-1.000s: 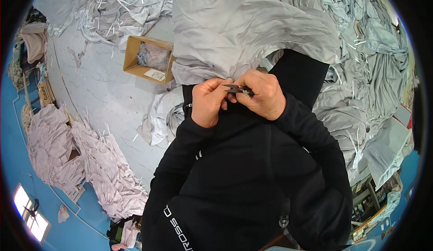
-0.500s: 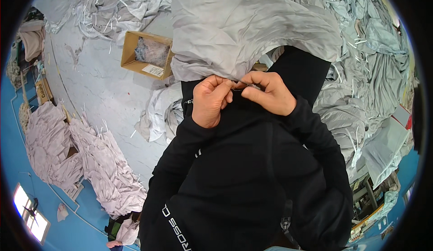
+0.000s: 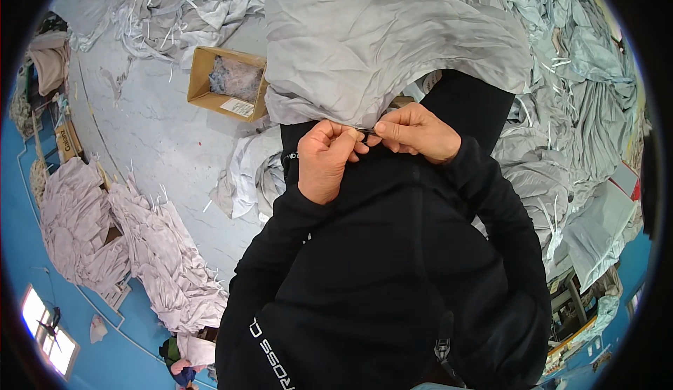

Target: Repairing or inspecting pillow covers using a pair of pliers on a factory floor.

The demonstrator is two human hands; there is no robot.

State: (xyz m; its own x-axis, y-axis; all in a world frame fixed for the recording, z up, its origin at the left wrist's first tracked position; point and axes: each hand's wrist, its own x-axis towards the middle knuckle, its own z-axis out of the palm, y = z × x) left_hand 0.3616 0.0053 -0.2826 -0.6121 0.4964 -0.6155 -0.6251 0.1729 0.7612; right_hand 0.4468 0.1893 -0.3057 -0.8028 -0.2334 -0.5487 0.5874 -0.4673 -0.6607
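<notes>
Light grey fabric [image 3: 392,39] with soft creases lies across my lap and spreads away from me. My left hand [image 3: 324,157] is closed in a pinch on its near edge, thumb against the fingers. Close by on the right, my right hand [image 3: 419,132] is closed around a slim dark metal tool [image 3: 366,130] that looks like thread snips. The tool's tip points left, at the left fingertips and the fabric edge. Fingers hide most of the tool, and I cannot tell whether its blades are apart.
An open cardboard box [image 3: 200,85] holding tangled thread fluff stands left of the fabric. Heaps of grey fabric with white ties [image 3: 575,130] line the right side, and more piles [image 3: 175,11] lie at the far left. Pinkish-grey fabric [image 3: 165,257] is draped at the near left.
My right hand has turned over and its thumb now presses along the tool, which lies flatter and nearer the left fingertips. The left hand keeps its pinch almost unmoved.
</notes>
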